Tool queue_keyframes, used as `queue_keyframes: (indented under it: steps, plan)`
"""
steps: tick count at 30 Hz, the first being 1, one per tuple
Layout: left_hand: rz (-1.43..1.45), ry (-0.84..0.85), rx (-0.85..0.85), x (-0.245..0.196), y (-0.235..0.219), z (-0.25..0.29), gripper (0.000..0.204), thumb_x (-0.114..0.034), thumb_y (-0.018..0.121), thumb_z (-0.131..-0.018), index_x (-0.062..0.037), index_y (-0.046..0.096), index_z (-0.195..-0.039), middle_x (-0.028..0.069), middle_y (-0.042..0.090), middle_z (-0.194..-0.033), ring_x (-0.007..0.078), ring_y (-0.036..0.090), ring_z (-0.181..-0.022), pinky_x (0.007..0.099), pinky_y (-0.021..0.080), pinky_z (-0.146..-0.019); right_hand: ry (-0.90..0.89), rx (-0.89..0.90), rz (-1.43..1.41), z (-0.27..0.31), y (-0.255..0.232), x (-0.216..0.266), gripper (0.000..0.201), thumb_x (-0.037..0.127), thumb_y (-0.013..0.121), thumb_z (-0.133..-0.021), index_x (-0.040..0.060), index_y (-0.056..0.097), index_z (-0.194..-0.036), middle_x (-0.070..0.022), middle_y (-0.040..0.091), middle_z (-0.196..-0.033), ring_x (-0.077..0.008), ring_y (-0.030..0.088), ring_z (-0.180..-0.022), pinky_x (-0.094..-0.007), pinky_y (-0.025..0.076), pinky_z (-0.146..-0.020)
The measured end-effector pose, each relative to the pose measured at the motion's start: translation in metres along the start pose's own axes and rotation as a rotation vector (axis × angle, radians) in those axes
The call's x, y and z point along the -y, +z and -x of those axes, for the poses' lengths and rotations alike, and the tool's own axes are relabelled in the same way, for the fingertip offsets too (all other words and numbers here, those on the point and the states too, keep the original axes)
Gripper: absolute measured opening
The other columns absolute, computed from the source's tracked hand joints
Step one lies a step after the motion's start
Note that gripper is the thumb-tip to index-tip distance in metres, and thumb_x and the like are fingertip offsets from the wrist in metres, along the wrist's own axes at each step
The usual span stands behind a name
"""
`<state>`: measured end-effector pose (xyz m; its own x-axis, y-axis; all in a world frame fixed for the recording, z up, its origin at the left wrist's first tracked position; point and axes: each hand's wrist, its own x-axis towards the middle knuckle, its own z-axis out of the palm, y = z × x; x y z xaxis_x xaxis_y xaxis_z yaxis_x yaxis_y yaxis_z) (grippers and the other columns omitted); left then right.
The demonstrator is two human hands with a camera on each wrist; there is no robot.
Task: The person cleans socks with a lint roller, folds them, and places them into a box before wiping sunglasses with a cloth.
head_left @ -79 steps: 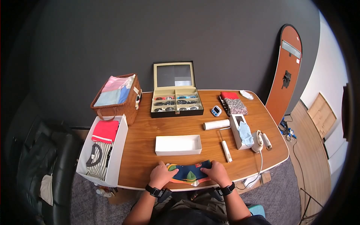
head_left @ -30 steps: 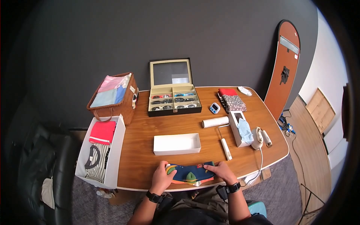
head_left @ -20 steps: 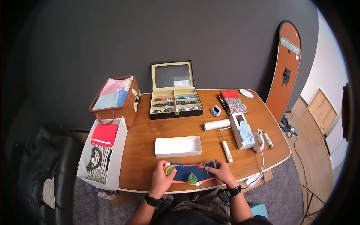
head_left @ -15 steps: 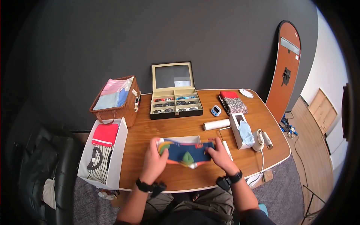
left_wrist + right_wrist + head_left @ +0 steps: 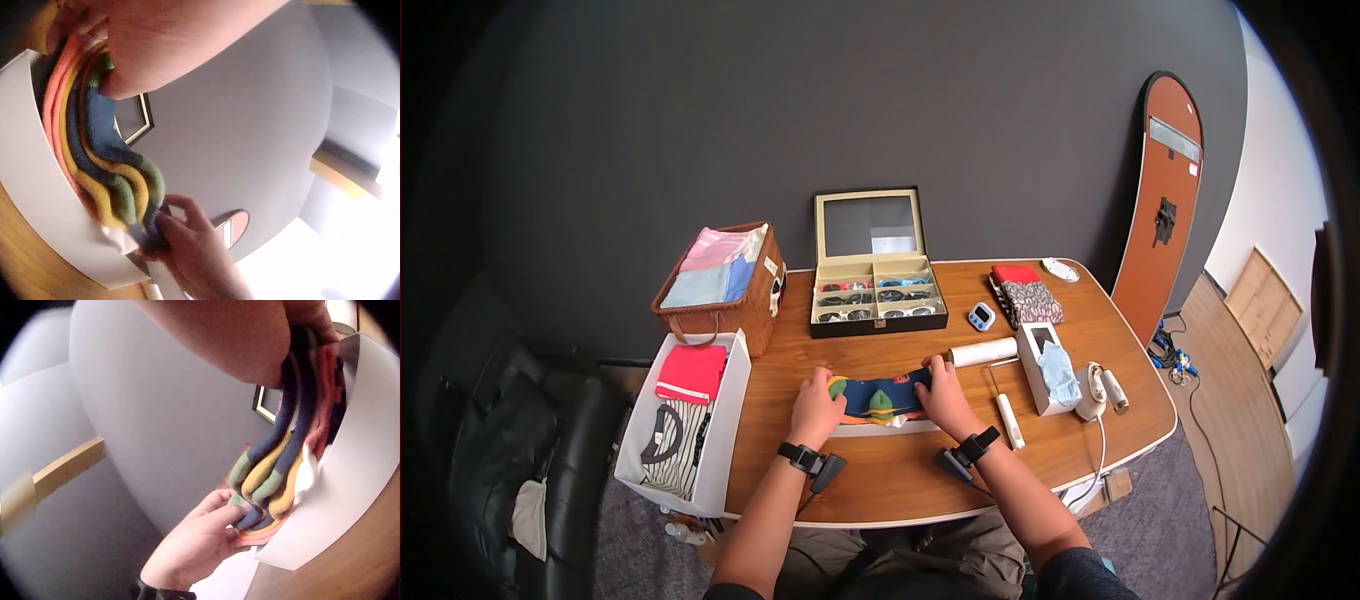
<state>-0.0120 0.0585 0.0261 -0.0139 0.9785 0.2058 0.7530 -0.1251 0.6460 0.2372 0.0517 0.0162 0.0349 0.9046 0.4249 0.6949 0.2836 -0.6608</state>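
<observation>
Both hands hold a folded stack of colourful socks [image 5: 882, 398], navy with green, yellow and orange, over the small white box [image 5: 890, 429]. The left hand [image 5: 816, 408] grips the left end, thumb on the near side. At the other end the right hand [image 5: 945, 399] pinches the navy part. In the left wrist view the layered socks [image 5: 119, 181] sag in the middle beside the box wall [image 5: 44, 187], partly inside the rim. The right wrist view shows the same layers [image 5: 275, 462] against the box wall [image 5: 356, 456]; the box's interior is mostly hidden.
Behind stands an open case [image 5: 880, 325] of sunglasses. At left are a wicker basket [image 5: 745, 310] and a long white box [image 5: 728, 425] of clothes. To the right lie a white roll [image 5: 983, 351], a white-handled tool [image 5: 1009, 420], a tissue-like box [image 5: 1036, 385] and a corded device [image 5: 1091, 400].
Both hands have carried the socks forward from the table's near edge to the small white box, and the socks now sit at its opening. The head view has shifted slightly.
</observation>
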Motion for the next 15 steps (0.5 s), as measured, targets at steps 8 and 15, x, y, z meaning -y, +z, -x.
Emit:
queue_keyframes:
  steps: [8, 15]
  plan:
    - [-0.244, 0.041, 0.029, -0.023, 0.014, 0.004, 0.042, -0.009, 0.069, -0.081, -0.0021, 0.052, -0.119, 0.0247, 0.068, -0.096, 0.0441, 0.067, -0.092, 0.0507, 0.055, -0.079, -0.009, 0.118, 0.207, 0.008, 0.002, 0.014, 0.038, 0.004, 0.07, -0.084, 0.0036, 0.049, -0.116, -0.0255, 0.055, -0.109, -0.0483, 0.062, -0.092, -0.0531, 0.055, -0.078]
    - [-0.387, 0.034, 0.116, -0.025, 0.03, 0.001, 0.039, -0.004, 0.062, -0.087, -0.0006, 0.057, -0.125, 0.0203, 0.07, -0.096, 0.0389, 0.071, -0.089, 0.0452, 0.058, -0.077, -0.072, 0.185, 0.462, 0.01, 0.017, 0.005, 0.03, 0.007, 0.067, -0.084, 0.004, 0.052, -0.109, -0.0224, 0.058, -0.103, -0.0432, 0.066, -0.083, -0.0502, 0.057, -0.066]
